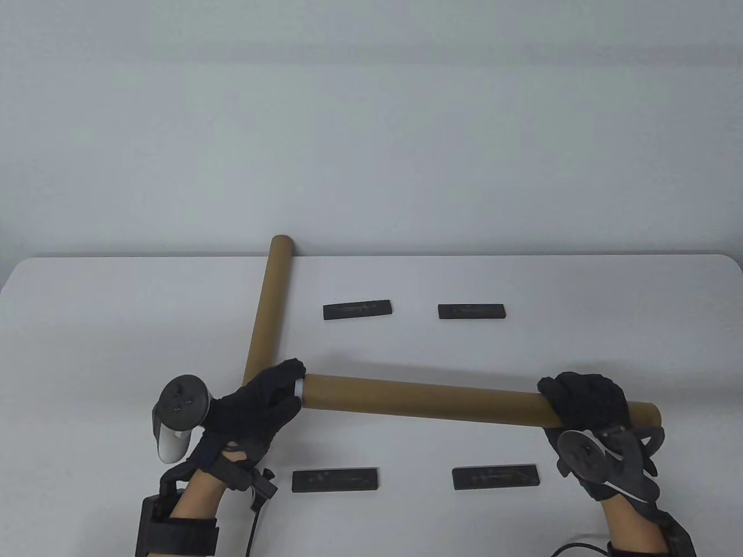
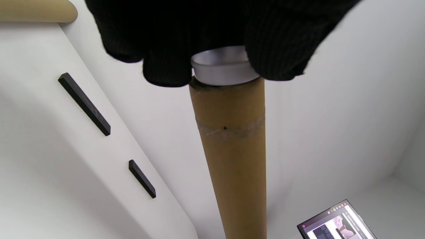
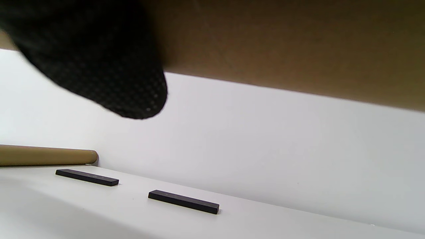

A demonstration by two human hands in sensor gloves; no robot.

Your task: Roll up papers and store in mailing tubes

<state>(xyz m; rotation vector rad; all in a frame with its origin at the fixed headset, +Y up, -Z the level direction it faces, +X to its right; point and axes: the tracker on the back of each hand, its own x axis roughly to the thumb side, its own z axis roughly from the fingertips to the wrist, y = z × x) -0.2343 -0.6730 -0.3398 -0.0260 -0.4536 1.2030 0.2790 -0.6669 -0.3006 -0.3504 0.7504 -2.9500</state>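
Note:
A brown mailing tube (image 1: 429, 400) is held level above the table's front part. My right hand (image 1: 586, 400) grips it near its right end; in the right wrist view the tube (image 3: 298, 43) fills the top. My left hand (image 1: 273, 394) is at the tube's left end, and its fingers (image 2: 166, 49) hold a roll of white paper (image 2: 222, 66) that sticks out of the tube's mouth (image 2: 229, 109). A second brown tube (image 1: 268, 307) lies on the table at the left, running from near my left hand to the far edge.
Four black bars lie on the white table (image 1: 116, 325): two at the back (image 1: 357, 309) (image 1: 471, 311) and two at the front (image 1: 335, 480) (image 1: 495, 477). A screen (image 2: 335, 222) shows at the bottom right of the left wrist view.

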